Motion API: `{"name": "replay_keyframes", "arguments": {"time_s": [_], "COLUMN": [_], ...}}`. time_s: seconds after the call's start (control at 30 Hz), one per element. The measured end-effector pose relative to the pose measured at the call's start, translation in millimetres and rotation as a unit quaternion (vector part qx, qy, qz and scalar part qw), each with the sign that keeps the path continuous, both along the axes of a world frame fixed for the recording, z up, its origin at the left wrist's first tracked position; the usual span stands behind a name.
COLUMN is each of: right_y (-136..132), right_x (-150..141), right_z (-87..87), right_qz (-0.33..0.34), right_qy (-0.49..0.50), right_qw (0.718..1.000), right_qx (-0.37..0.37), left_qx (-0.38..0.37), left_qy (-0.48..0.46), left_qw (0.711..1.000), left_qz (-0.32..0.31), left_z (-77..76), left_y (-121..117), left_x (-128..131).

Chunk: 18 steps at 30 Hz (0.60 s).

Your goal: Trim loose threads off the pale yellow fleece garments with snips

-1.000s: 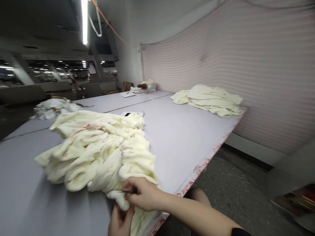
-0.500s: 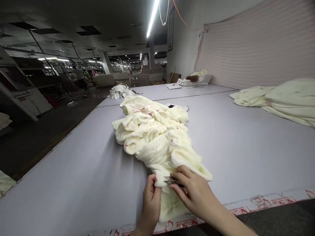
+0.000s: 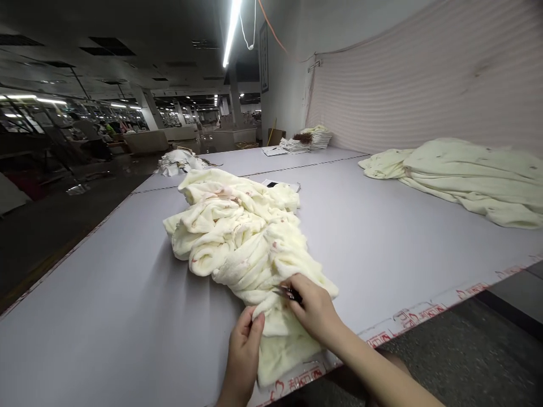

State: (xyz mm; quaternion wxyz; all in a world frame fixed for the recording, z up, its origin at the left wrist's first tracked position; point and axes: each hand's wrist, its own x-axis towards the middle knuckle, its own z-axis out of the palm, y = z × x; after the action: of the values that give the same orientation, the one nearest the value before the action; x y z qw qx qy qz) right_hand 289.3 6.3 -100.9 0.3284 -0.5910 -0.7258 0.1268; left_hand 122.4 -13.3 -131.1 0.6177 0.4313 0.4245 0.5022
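Note:
A pile of fluffy pale-yellow fabric (image 3: 241, 226) with small reddish marks lies bunched near the front edge of the table. My left hand (image 3: 244, 345) pinches a fold of it between thumb and fingers. In my right hand (image 3: 311, 305) is a small pair of thread snips (image 3: 291, 294) with dark handles, its blades pointing left over the fabric. The fingers are wrapped round the handles, hiding most of the tool. Part of the fabric hangs down toward the table's edge below both hands.
The broad pale table (image 3: 139, 316) has red print along its front edge. More pale-yellow fabric (image 3: 466, 175) lies at the right. Behind the pile are papers with a dark object (image 3: 275, 185), white scraps (image 3: 180, 162) and stacked cloth (image 3: 318, 137). A striped sheet (image 3: 403, 96) covers the wall.
The view has turned to the right, so the scene sits further left. My right hand has lifted the snips from beside my left fingers to further up the fabric.

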Motion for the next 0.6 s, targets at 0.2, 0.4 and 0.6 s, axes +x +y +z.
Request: {"name": "replay_keyframes", "arguments": {"time_s": [0.2, 0.4, 0.6], "right_y": [11, -17, -13], "right_x": [0, 6, 3], "right_z": [1.6, 9.9, 4.8], "right_qz": [-0.014, 0.087, 0.049], "right_qy": [0.034, 0.03, 0.05], "right_qw": [0.999, 0.996, 0.997], "right_qx": [-0.016, 0.011, 0.013], "left_qx": [-0.114, -0.145, -0.156], "left_qy": [-0.209, -0.272, -0.278], "left_qw": [0.971, 0.951, 0.948], "left_qz": [-0.007, 0.004, 0.003], "left_z": [11.4, 13.5, 12.0], "left_y": [5, 6, 7], "left_x": [3, 8, 9]}}
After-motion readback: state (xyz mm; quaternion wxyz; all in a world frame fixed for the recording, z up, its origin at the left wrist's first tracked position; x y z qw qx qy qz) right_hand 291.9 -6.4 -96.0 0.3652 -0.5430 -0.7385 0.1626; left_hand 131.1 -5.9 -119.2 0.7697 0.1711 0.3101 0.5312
